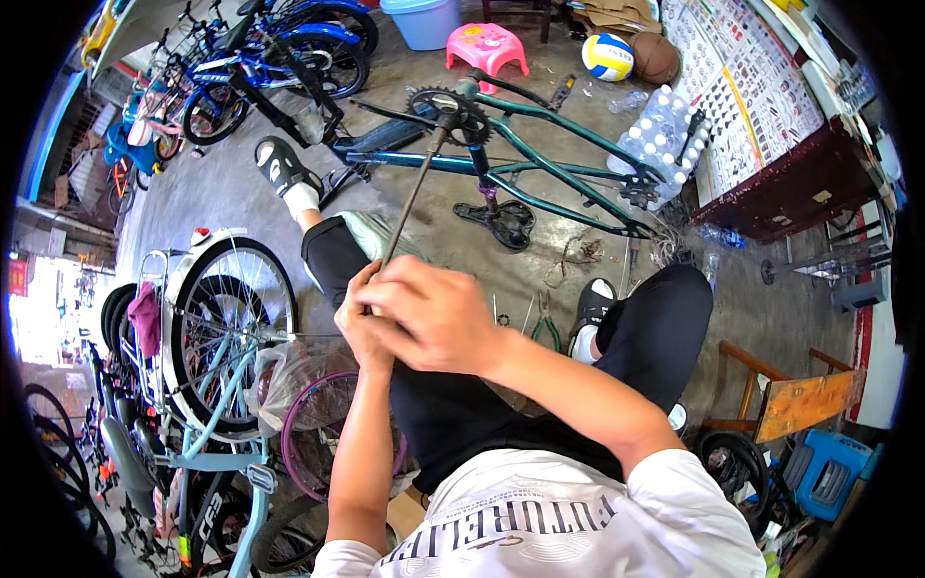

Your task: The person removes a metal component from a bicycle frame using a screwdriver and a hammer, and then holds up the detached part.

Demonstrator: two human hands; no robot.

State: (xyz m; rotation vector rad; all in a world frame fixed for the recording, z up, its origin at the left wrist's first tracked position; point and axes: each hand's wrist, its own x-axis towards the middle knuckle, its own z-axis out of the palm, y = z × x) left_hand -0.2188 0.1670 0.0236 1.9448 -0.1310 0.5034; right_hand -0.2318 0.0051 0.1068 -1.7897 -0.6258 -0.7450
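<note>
My left hand and my right hand are closed together, one over the other, on the near end of a long thin metal rod. The right hand is slightly blurred, and the grip end is hidden in my fingers. The rod's far end reaches the middle of the chainring on a dark green bicycle frame. That frame lies upside down on the floor, without wheels. Its black saddle rests low by the ground. My shoe is beside the frame's front end.
Green-handled pliers and small tools lie between my feet. A bicycle wheel stands at left, near a purple rim. Bottled water packs, balls, a pink stool and blue bikes are beyond. A wooden stool lies right.
</note>
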